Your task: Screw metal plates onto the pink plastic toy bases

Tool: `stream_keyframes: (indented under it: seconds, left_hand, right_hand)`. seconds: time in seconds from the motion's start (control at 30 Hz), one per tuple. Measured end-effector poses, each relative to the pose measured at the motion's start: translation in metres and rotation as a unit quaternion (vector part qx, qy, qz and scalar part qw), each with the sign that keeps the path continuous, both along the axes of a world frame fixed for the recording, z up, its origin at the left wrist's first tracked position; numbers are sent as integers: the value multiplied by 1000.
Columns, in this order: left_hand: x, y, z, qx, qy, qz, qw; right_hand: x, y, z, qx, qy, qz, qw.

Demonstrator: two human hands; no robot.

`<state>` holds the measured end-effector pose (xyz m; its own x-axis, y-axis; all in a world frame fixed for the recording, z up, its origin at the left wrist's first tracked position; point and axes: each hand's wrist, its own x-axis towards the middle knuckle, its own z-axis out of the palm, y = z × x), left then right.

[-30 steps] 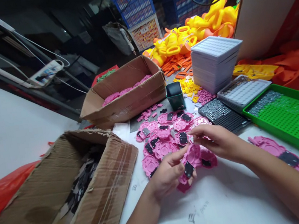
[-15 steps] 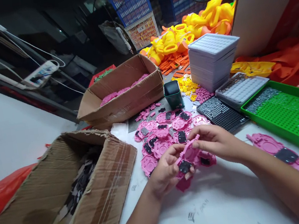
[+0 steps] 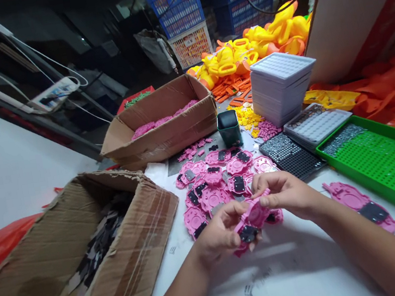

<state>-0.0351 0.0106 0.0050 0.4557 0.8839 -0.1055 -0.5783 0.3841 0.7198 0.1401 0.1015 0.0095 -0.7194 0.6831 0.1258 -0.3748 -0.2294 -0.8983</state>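
Between my two hands is a pink plastic housing (image 3: 257,214) with a dark panel at its lower end, tilted above the table. My left hand (image 3: 221,232) is closed around its lower left side, thumb near the dark panel. With thumb and fingers, my right hand (image 3: 284,191) pinches its upper right edge. Just beyond lies a pile of similar pink housings (image 3: 213,197), many with black or grey panels. Another pink housing with a dark panel (image 3: 358,204) lies alone right of my right forearm.
Cardboard boxes stand left (image 3: 148,237) and behind (image 3: 166,143). A dark green cup (image 3: 229,130) is behind the pile. To the right are a stack of white trays (image 3: 279,94), a black tray (image 3: 293,154) and a green tray (image 3: 387,172). Yellow toys (image 3: 242,54) are heaped at the back.
Both hands still hold the pink housing, which has turned and shifted slightly lower in view. The camera view has moved a little. Nothing was let go.
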Motion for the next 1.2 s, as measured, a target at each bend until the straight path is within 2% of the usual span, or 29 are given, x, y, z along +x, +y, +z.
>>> stream_keyframes:
  seconds: [0.17,0.23,0.27,0.3,0.33,0.4,0.5,0.6,0.67,0.73,0.83,0.93,1.07,1.17,1.2]
  left_hand:
    - [2,-2,2,7,-50,-4,999]
    - [2,-2,2,10,-78,3,997]
    - [2,-2,1,16,-91,3,996]
    - [2,-1,0,24,-103,3,994]
    - [2,-1,-2,32,-115,-1,993]
    - [1,-1,-4,43,-138,-27,989]
    - [1,-1,-7,39,-144,-68,986]
    - [2,-1,-8,36,-144,-93,985]
    - [3,0,-8,36,-152,-90,984]
    - [4,0,-7,32,-153,-81,984]
    - [2,0,-6,33,-152,-90,984]
    - [-2,-2,-5,27,-151,-101,983]
    - [-6,-5,0,24,-136,-94,986]
    - [-5,-6,6,48,-101,-68,991]
    - [-4,-6,9,48,-84,-45,994]
  right_hand:
    - [3,1,4,35,-12,8,999]
    - [-7,10,12,134,-92,-37,986]
    - [-16,17,18,204,-155,-63,965]
    - [-28,26,24,295,-242,-81,921]
    - [-43,36,29,349,-294,-82,886]
    - [-77,58,34,399,-340,-75,848]
    - [-128,90,27,460,-410,-32,787]
    - [-162,109,12,492,-470,4,732]
    - [-176,115,5,500,-497,17,710]
    - [-184,119,3,497,-509,24,702]
    - [-183,120,10,481,-496,21,723]
    - [-162,108,22,450,-436,-11,779]
    - [-105,69,33,375,-308,-71,872]
    - [-59,36,27,298,-217,-120,922]
    - [-46,28,22,251,-171,-146,941]
